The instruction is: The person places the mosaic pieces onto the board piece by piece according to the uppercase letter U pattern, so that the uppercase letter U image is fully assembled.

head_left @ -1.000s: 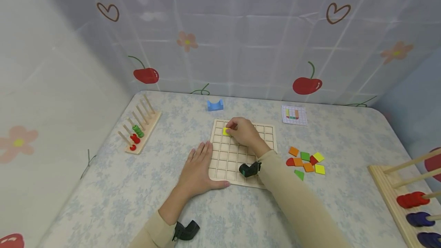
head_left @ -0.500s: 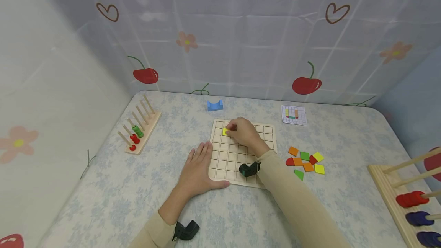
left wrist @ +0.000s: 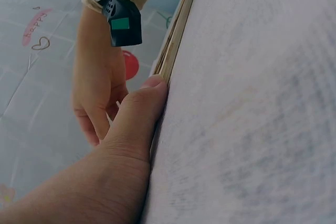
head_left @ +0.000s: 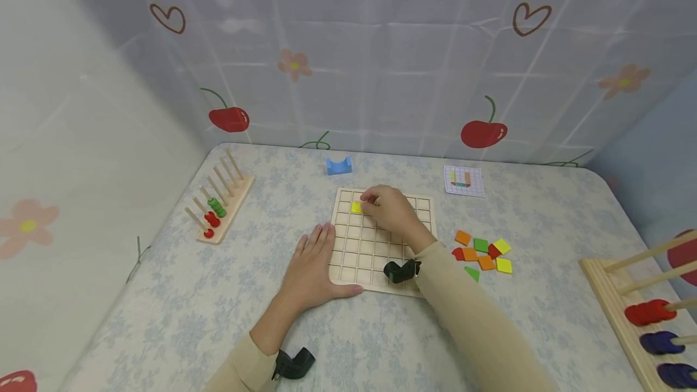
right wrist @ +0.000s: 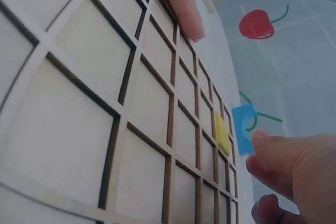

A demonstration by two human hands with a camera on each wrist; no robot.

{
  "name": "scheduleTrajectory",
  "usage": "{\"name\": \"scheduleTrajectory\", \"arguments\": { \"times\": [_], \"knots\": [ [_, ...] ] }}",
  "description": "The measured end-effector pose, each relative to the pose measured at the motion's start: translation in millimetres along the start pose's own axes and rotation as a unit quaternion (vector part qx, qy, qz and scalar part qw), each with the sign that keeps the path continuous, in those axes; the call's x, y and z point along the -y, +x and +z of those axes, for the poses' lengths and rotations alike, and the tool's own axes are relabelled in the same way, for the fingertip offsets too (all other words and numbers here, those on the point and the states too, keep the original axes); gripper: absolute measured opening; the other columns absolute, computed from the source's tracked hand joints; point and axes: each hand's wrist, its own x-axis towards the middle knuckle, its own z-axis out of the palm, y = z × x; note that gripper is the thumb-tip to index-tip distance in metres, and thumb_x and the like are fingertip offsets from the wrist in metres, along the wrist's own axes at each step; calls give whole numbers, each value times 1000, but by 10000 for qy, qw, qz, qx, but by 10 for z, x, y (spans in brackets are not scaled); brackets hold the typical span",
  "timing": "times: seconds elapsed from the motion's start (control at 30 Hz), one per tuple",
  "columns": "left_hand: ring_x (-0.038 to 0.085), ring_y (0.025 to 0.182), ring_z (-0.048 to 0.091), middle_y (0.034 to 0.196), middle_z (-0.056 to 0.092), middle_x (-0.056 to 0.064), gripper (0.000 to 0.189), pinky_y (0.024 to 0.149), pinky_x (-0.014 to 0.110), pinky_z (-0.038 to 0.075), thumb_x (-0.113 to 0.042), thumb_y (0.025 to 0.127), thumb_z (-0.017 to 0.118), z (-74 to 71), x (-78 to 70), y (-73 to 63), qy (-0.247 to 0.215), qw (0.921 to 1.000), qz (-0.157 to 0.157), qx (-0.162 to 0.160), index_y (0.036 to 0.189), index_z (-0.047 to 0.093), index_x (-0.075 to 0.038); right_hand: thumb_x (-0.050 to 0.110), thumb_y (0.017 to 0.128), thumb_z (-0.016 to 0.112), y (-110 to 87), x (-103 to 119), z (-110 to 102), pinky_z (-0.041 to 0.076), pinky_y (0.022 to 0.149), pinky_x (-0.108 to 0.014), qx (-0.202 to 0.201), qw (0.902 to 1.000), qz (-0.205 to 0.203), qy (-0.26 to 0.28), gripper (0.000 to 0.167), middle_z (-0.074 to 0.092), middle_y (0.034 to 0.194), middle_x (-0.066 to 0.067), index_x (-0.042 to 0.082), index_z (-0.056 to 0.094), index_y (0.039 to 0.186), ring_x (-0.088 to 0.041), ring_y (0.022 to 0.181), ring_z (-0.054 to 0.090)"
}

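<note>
A wooden grid board [head_left: 348, 247] lies flat on the table. In its upper left part a yellow square tile [head_left: 356, 207] sits in a cell; the right wrist view also shows this tile [right wrist: 221, 135], slightly tilted. Just right of it is my right hand [head_left: 393, 210], fingers bent, with nothing visible between thumb [right wrist: 268, 142] and forefinger. My left hand [head_left: 310, 274] lies spread, its fingertips at the board's left edge and its thumb along the front edge. In the left wrist view that thumb [left wrist: 144, 106] touches the board's side.
Loose orange, green, red and yellow tiles [head_left: 486, 263] lie right of the board. A pattern card [head_left: 464, 189] and a blue arch block [head_left: 339, 168] are behind. A pegged wooden stand [head_left: 239, 201] is at left, a bead rack [head_left: 601, 295] at right.
My right hand has let go of the yellow tile and drawn slightly right, uncovering more of it. The left hand has stayed in place.
</note>
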Motion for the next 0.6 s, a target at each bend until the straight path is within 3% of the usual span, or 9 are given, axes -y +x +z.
{"name": "scheduleTrajectory", "arguments": {
  "times": [0.1,0.33,0.6],
  "knots": [
    [21,157,2,168,6,7,139,127,45,6,-94,64,54,-10,-11,-2,-1,10000,-10,5,159,2,-8,29,98,63,-62,-10,-83,51,85,-39,-47,9999,-81,89,21,68,106,1,17,72,114,-19,96,62],
    [22,157,3,168,7,7,139,127,46,6,-96,63,52,-4,-25,-3,-16,10000,-17,-20,160,2,-8,27,98,63,-280,-108,-320,48,64,-34,-28,9986,-254,455,25,67,108,-2,13,71,117,-21,68,52],
    [22,156,2,168,5,7,139,127,46,6,-96,63,51,-7,-24,-5,-16,10000,-59,20,160,2,-8,27,96,67,-605,-366,-593,45,59,-31,-201,9985,-186,468,25,68,111,-4,14,72,116,-21,69,50]
  ]
}}
